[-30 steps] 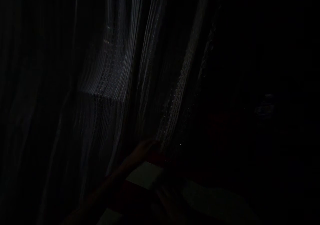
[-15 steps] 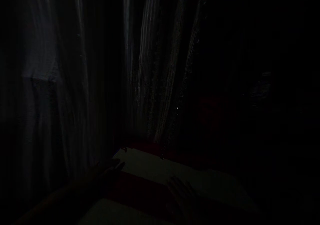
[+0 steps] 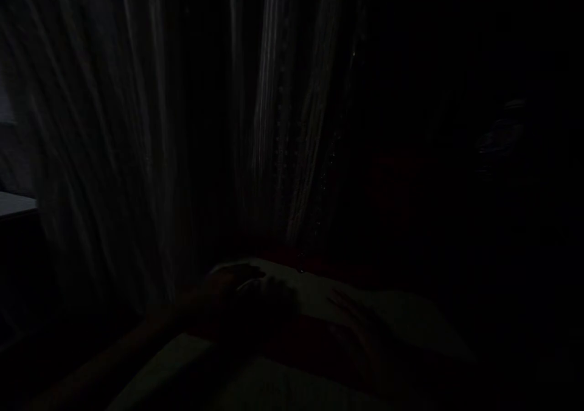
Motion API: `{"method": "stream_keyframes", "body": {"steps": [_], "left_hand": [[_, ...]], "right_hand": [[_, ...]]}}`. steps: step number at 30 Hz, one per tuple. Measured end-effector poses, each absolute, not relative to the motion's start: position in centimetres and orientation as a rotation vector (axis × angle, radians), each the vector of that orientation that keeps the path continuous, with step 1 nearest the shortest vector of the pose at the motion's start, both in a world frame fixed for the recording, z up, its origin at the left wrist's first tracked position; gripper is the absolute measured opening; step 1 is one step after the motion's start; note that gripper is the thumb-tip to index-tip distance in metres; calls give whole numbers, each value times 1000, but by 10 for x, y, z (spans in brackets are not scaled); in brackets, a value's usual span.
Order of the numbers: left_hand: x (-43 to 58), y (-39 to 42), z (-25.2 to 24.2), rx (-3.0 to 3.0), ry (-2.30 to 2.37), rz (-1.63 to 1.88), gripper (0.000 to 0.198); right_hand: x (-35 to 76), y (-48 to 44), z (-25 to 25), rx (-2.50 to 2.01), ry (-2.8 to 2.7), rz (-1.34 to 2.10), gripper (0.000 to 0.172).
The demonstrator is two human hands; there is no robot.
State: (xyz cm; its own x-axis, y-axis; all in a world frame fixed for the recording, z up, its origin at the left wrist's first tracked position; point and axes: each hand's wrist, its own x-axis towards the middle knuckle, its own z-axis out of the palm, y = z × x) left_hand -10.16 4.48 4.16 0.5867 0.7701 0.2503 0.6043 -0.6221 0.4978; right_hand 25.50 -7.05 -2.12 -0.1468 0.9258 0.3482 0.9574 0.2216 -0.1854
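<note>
The scene is very dark. My left hand [image 3: 232, 276] reaches in from the lower left over a cloth with pale and dark red bands [image 3: 314, 294]. Its fingers look stretched out, with a dark shadow beside them. Nothing shows in its grasp. To the right, my right hand [image 3: 358, 326] lies on or just above the same cloth, at the border of a pale band and a red one. Its fingers are extended and apart, and I see nothing held. Whether either palm presses on the cloth is too dark to tell.
Behind the cloth hangs a sheer striped curtain [image 3: 267, 95], with more folds of curtain [image 3: 95, 113] at the left. A light ledge [image 3: 16, 204] shows at the far left edge. At the right, a faint shiny shape [image 3: 502, 134] cannot be made out.
My left hand has moved right over the cloth, and its shadow now falls across the red band. My right hand sits slightly farther right. The left curtain hangs differently, and a light ledge shows beside it.
</note>
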Motion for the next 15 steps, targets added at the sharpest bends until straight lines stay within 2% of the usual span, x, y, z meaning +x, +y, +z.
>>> {"method": "stream_keyframes", "body": {"steps": [2,4,10,15], "left_hand": [[-64,41,42,2668,1034,341,56],[-33,44,41,2748,948,187,55],[14,43,24,2649,870,126,59],[18,23,8,2711,768,128,66]], "right_hand": [[260,-77,-2,-1848,-2170,124,60],[267,-81,9,-1898,-2217,172,59],[286,-83,-11,-1938,-2244,1,57],[298,-80,-35,-1759,-2318,-96,57]]}}
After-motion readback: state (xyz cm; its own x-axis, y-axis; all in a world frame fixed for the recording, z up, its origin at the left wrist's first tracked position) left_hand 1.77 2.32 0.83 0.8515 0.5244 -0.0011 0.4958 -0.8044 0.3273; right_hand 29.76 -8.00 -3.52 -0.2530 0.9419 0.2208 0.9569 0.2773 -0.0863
